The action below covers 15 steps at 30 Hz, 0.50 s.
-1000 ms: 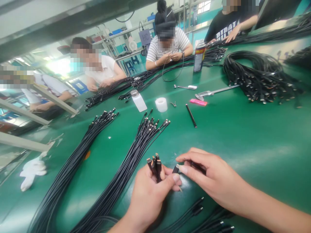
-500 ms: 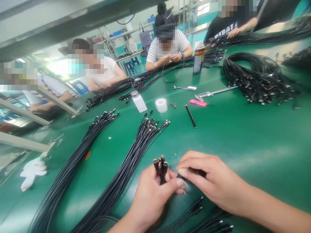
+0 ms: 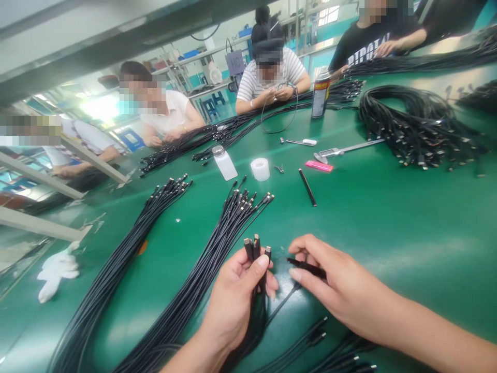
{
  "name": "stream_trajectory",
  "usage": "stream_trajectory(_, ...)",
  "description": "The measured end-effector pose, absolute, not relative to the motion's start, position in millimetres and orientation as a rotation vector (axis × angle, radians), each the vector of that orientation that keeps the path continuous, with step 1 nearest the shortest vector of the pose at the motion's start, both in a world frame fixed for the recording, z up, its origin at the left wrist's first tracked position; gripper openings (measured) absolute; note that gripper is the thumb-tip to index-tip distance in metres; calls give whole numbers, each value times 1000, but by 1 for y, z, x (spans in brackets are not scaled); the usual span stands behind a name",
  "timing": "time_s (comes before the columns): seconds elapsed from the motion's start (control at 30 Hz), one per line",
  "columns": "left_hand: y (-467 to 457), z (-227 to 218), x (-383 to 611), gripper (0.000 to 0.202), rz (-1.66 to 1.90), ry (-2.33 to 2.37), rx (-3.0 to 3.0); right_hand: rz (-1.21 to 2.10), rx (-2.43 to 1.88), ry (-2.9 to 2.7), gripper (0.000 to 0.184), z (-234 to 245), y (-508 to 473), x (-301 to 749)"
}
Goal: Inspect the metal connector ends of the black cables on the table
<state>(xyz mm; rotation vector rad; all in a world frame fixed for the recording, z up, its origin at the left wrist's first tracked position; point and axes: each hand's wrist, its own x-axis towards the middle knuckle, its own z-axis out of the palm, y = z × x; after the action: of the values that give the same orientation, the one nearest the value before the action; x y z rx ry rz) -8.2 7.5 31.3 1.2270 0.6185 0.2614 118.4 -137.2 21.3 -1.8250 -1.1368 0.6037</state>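
Note:
Several black USB cables point(image 3: 256, 248) stand upright in my left hand point(image 3: 236, 290), their metal-tipped plugs sticking up above the fingers and the thumb pressed against them. To the right, my right hand point(image 3: 330, 280) is closed on a slim black tool point(image 3: 308, 268), its pointed end toward the left hand; its exact kind cannot be made out. A single black cable point(image 3: 281, 305) runs up to the right thumb, where its end is partly hidden. Below the hands lie more loose cable ends point(image 3: 316, 334) on the green table point(image 3: 388, 223).
Two cable bundles point(image 3: 128, 264) point(image 3: 194, 274) lie to the left. Beyond are a white bottle point(image 3: 225, 165), a tape roll point(image 3: 260, 169), a black pen-like stick point(image 3: 307, 187), calipers point(image 3: 334, 152), a pink-cased item point(image 3: 319, 166) and a spray can point(image 3: 320, 96). Co-workers sit across the table.
My hands have moved apart, the right one away to the right with the black tool. My left thumb now lies across the plugs. The view has shifted slightly.

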Motion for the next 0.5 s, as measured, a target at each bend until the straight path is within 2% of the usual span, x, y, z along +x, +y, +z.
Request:
stream_trajectory(0.07,8,31,-8,21,274,617,1219,542,-1802,-1127,9,20,-137,119)
stream_trajectory(0.23,8,30,-8,21,292,604,1220,451,-1774,-1195,32,12,-137,123)
stream_trajectory(0.5,5,27,-10,33,365,613,1255,450,-1741,-1168,23,16,-136,120)
